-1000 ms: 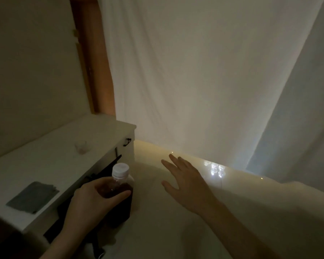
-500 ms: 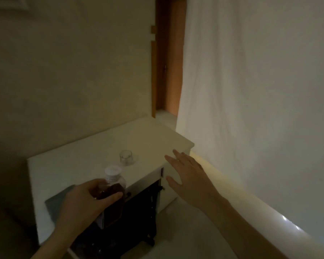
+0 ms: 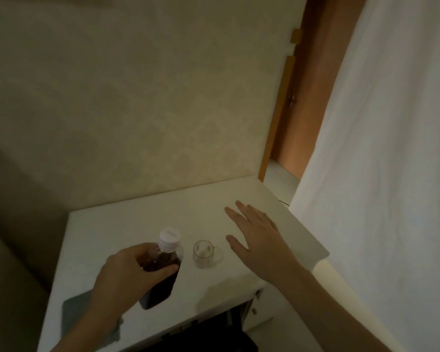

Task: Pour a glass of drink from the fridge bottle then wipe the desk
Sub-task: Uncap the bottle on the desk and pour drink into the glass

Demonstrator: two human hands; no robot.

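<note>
My left hand (image 3: 127, 278) grips a clear bottle (image 3: 163, 268) of dark drink with a white cap on, held over the front of the white desk (image 3: 142, 217). A small empty glass (image 3: 203, 253) stands upright on the desk just right of the bottle. Spread flat with nothing in it, my right hand (image 3: 258, 236) hovers over the desk to the right of the glass. A grey cloth (image 3: 74, 316) lies on the desk's near left corner, partly hidden under my left forearm.
The desk stands against a beige wall. A white curtain (image 3: 379, 148) hangs at its right edge, with a wooden door frame (image 3: 280, 110) behind. Below the desk's front edge a dark open compartment (image 3: 214, 334) shows.
The view swung left and rose over the desk. My left hand carried the bottle up from below the desk edge to above the top, and my right hand moved over the desk beside the glass.
</note>
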